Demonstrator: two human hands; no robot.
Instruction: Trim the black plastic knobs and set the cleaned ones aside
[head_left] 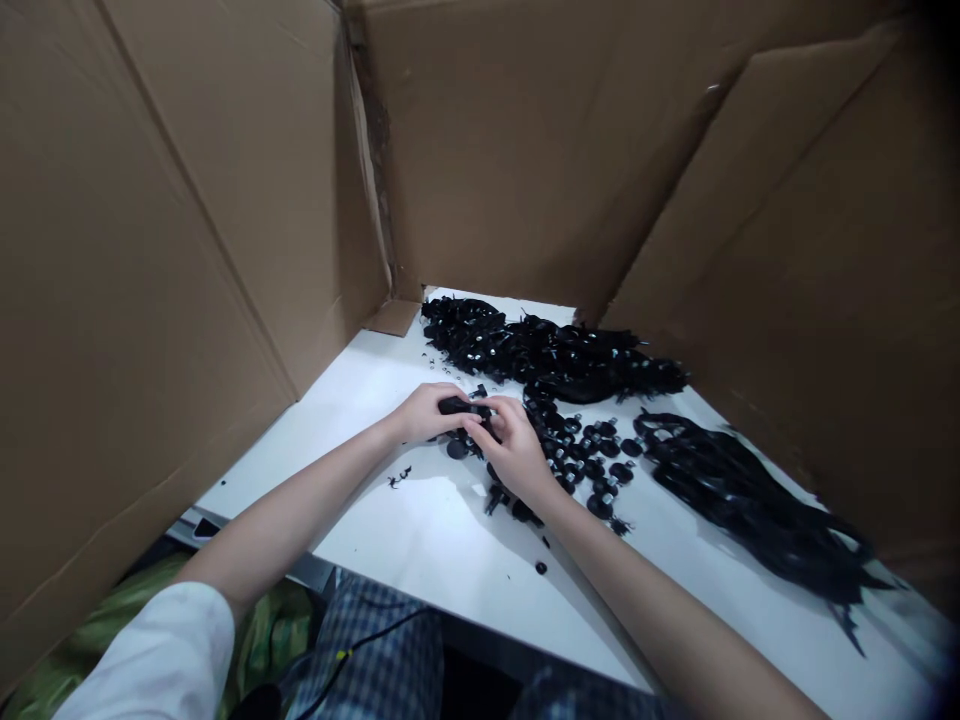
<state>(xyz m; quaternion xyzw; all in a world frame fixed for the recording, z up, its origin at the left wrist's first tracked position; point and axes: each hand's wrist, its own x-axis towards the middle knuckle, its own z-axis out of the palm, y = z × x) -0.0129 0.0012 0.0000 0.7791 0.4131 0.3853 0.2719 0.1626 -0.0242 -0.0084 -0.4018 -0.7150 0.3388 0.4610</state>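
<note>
My left hand (426,412) is closed around a small black part (452,405) whose exact kind I cannot make out. From the right, the fingers of my right hand (516,445) pinch at the same part, and the two hands nearly touch. Some of the part is hidden behind my fingers. Just beyond and to the right of my hands lie many small round black pieces with shiny metal studs (600,440). A few of them sit under and beside my right wrist.
A heap of black parts with shiny bits (555,355) lies along the back of the white table (420,540). Long black strips (750,495) are bundled at the right. Black scraps (400,478) and a small ring (541,568) lie nearer me. Cardboard walls (480,150) enclose the table.
</note>
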